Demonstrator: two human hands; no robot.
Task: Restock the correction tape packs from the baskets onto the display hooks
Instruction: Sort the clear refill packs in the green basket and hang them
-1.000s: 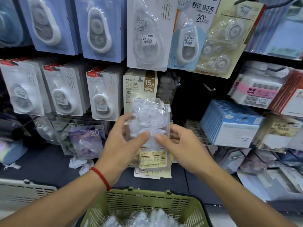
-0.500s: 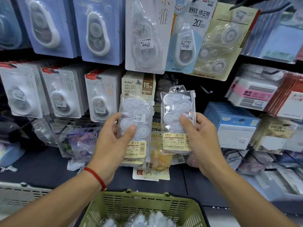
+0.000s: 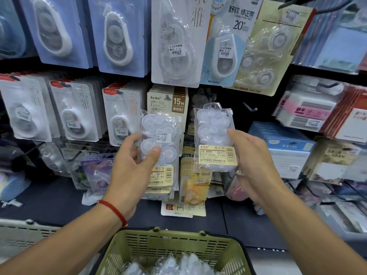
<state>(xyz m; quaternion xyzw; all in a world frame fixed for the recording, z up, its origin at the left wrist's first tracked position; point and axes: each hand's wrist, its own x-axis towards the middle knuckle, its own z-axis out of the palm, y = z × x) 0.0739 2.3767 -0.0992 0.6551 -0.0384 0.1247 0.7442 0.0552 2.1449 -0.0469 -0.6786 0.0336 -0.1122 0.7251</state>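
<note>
The left hand (image 3: 129, 167) grips a clear pack of correction tapes (image 3: 158, 139) at the centre of the frame, thumb pressed across its front and fingers curled behind its left edge. A red string bracelet (image 3: 114, 211) circles that wrist. The right hand (image 3: 250, 165) holds a second clear pack (image 3: 212, 135) just right of centre, fingers wrapped behind it and the thumb on its right edge; its yellow label (image 3: 217, 155) faces the camera. The two packs are upright, side by side and apart, in front of the display wall. An empty metal hook (image 3: 250, 108) juts out above and right of the second pack. Behind them hangs a beige carded pack marked 15M (image 3: 168, 102). White carded tapes (image 3: 77, 112) fill the left middle, blue cards (image 3: 117, 34) the upper left. At the bottom centre a green basket (image 3: 174, 247) holds more clear packs (image 3: 178, 264). A grey basket (image 3: 21, 233) sits at the lower left edge.
</note>
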